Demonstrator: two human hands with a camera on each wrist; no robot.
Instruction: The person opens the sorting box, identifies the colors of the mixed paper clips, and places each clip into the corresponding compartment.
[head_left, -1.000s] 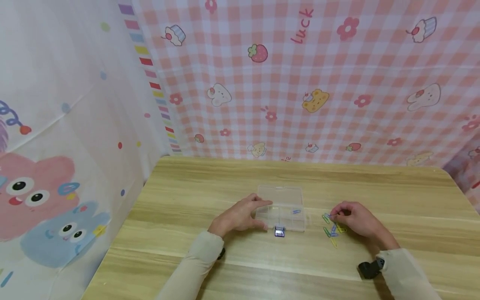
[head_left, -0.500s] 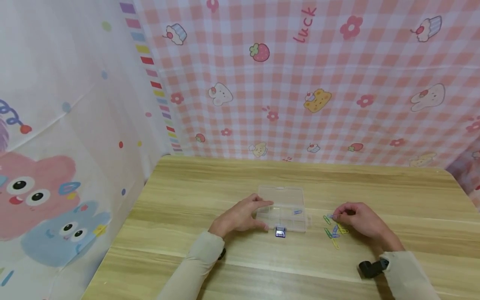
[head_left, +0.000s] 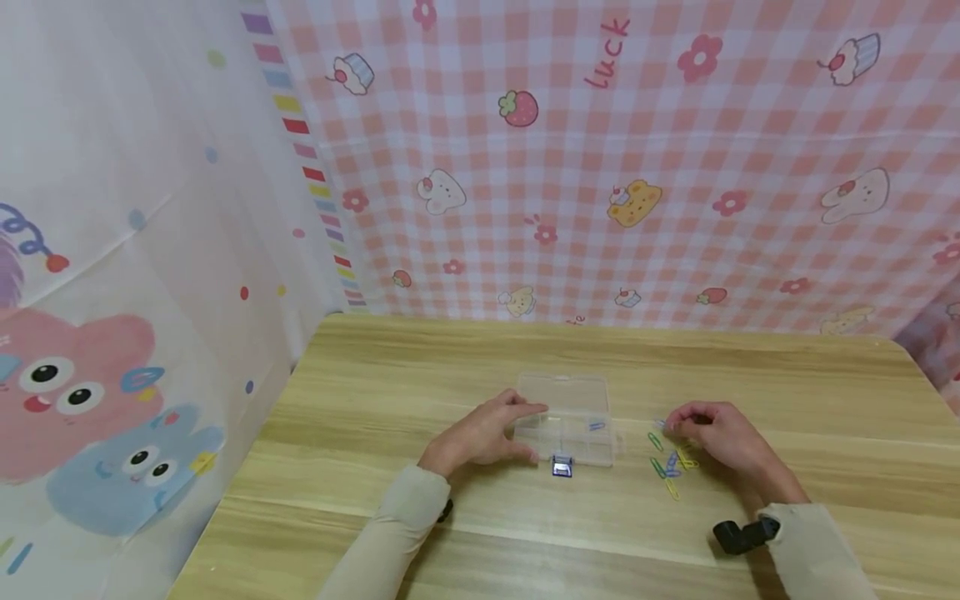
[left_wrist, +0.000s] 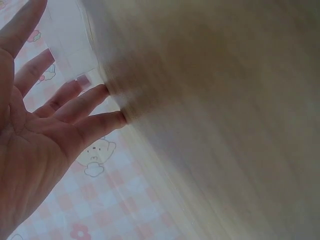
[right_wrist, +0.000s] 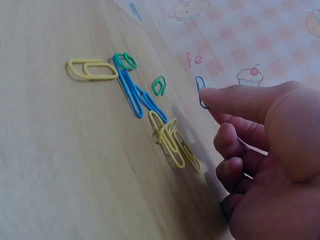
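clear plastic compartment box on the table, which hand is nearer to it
Left. The left hand rests against the left side of the clear plastic compartment box, fingers touching its edge. The right hand is apart to the box's right, pinching a blue paperclip.

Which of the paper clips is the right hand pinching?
The blue paper clip between the right hand's fingertips, lifted off the table. The yellow, green and other blue clips lie loose on the wood.
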